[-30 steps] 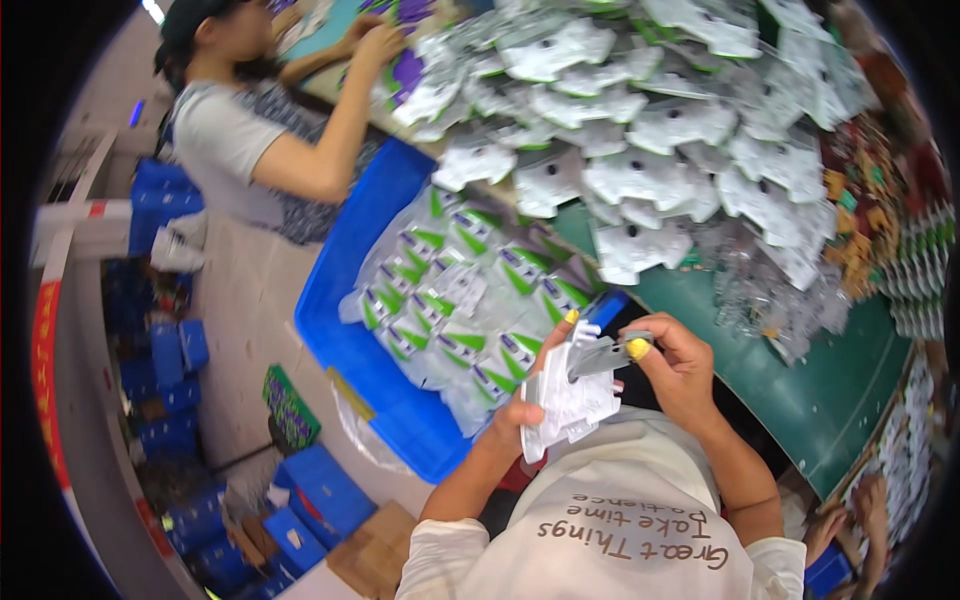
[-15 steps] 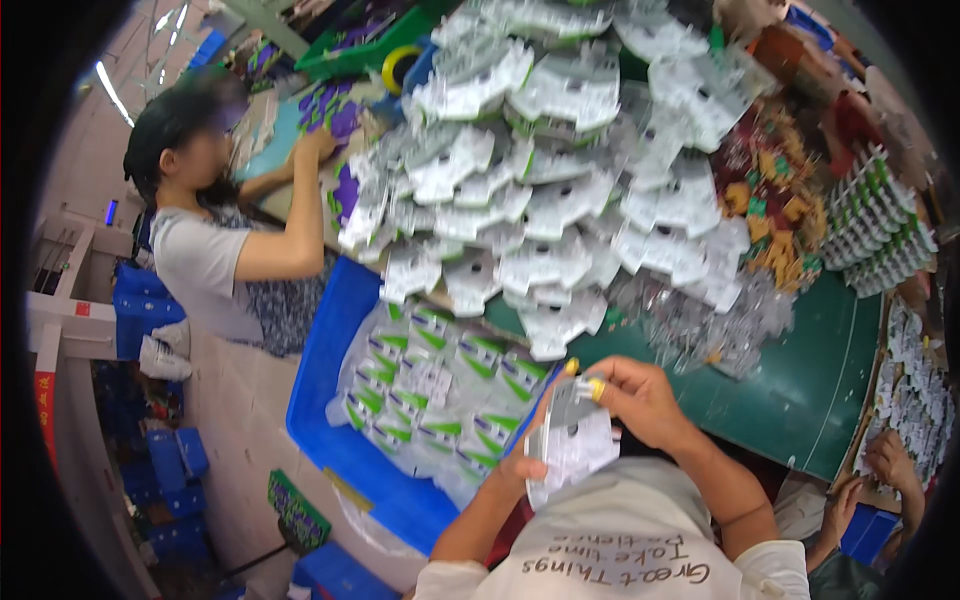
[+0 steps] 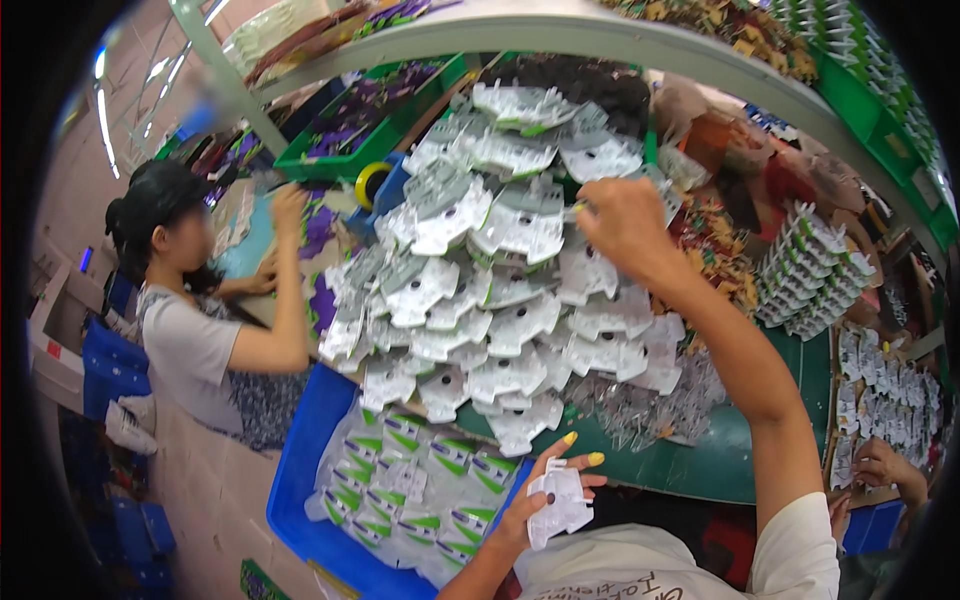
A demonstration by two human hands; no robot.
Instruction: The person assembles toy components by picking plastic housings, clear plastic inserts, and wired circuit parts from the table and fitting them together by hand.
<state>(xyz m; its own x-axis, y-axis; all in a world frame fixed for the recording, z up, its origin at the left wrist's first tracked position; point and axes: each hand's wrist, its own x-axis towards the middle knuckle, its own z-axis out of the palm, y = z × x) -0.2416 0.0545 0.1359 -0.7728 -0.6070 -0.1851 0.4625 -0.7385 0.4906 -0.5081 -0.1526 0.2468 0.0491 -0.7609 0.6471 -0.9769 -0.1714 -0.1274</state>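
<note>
A white moulded plastic shell (image 3: 560, 503) with a small dark hole rests in my left hand (image 3: 525, 508), near my body. Yellow covers sit on two raised fingertips of this hand. My right hand (image 3: 630, 228) is stretched out over the large pile of similar white and grey shells (image 3: 520, 235), some with green edges. Its fingers are bent together at the pile's right side. Whatever is between those fingertips is too hidden to make out.
Left of me, a blue bin (image 3: 285, 490) holds green-and-white pieces in clear plastic. Small clear parts (image 3: 650, 405) and orange-brown pieces (image 3: 715, 245) lie right of the pile on the green table (image 3: 770, 440). A shelf beam (image 3: 520, 38) crosses overhead. Co-workers sit at left and lower right.
My right hand has left the shell near my body and reached forward to the pile. My left hand keeps the shell. The view has tilted up, bringing the shelf beam in.
</note>
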